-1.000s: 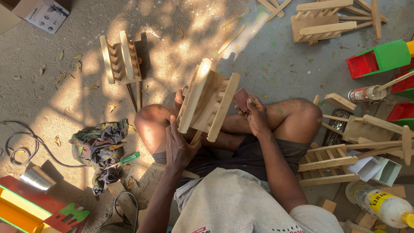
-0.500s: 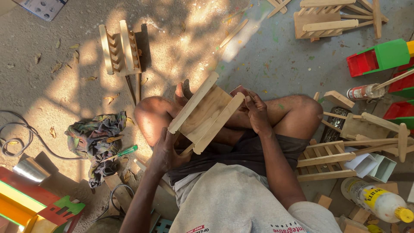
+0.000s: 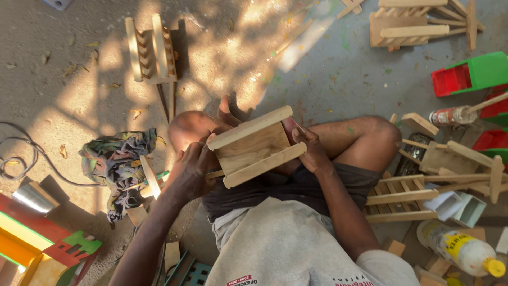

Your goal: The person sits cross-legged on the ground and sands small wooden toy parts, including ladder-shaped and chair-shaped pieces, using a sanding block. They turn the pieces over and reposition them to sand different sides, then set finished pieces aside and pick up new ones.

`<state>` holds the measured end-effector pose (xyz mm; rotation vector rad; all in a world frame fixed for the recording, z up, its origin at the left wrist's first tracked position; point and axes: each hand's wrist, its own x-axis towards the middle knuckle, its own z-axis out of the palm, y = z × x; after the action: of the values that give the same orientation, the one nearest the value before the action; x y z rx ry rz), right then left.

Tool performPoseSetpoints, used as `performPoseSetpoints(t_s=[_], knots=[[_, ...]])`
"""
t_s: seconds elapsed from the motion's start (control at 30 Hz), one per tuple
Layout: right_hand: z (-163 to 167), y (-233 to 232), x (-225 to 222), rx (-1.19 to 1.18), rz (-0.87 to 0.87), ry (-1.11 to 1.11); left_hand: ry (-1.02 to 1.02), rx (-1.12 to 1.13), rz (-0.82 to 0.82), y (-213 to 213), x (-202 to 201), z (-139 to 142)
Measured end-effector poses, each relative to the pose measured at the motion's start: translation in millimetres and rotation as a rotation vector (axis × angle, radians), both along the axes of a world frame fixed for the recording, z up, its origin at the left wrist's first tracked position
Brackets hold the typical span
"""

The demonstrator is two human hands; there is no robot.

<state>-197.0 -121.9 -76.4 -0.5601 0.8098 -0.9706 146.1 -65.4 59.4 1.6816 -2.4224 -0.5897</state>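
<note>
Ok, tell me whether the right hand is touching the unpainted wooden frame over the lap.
Touching. The head view shows the right hand with its fingers pressed against the right end of the wooden frame, no gap between them.

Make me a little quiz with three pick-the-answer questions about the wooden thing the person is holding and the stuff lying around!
1. Where is the crumpled cloth?
A. On the ground beside the person's left hand
B. On top of the green and red toy
C. Draped over the person's knee

2. What colour is the cap on the plastic bottle at the lower right?
A. Blue
B. Yellow
C. White

3. How is the unpainted wooden piece being held?
A. Lying alone on the ground
B. In one hand only
C. Between both hands, above the lap

Answers:
1. A, the cloth lies on the concrete just outside the left hand.
2. B, the cap at the bottle's end is yellow.
3. C, the left hand grips one end and the right hand the other.
</note>
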Motion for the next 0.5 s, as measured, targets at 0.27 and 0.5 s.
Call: performPoseSetpoints(t_s=[0.27,0.5], knots=[[3.0,-11.1,-1.5,0.075,-0.077,-0.201,0.245,-0.005,0.325,9.7,19.7,-16.8],[10.1,-18.6,8.2,0.062,-0.062,0.024,0.505,-0.119,1.001,-28.8,114.6,-35.0]])
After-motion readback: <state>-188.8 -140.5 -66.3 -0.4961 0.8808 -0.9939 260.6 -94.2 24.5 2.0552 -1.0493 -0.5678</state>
